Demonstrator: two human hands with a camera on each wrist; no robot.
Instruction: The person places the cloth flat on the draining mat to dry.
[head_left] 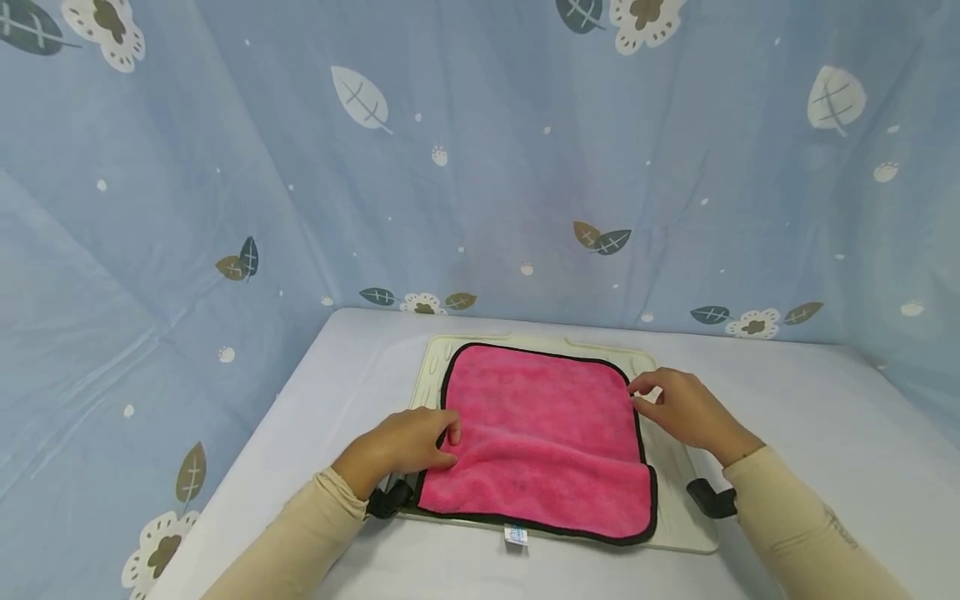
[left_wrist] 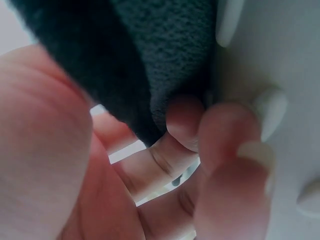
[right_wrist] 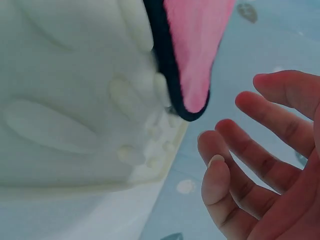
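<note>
A pink towel (head_left: 547, 417) with a black border and a dark underside lies over a cream board (head_left: 675, 508) with raised oval bumps. A soft ridge crosses the towel's lower half. My left hand (head_left: 416, 442) is at the towel's left edge; in the left wrist view its curled fingers (left_wrist: 185, 120) hold the dark cloth (left_wrist: 165, 50) close over the board. By the upper right edge, my right hand (head_left: 682, 408) hovers with thumb near forefinger. The right wrist view shows these fingers (right_wrist: 260, 155) relaxed and apart from the towel's rounded corner (right_wrist: 195, 100).
The board rests on a white-covered table (head_left: 810, 433). Blue curtains (head_left: 525, 167) with leaf prints rise behind and at the sides. A small white tag (head_left: 516, 535) sticks out from the towel's near edge. Black devices (head_left: 711, 498) sit at both wrists.
</note>
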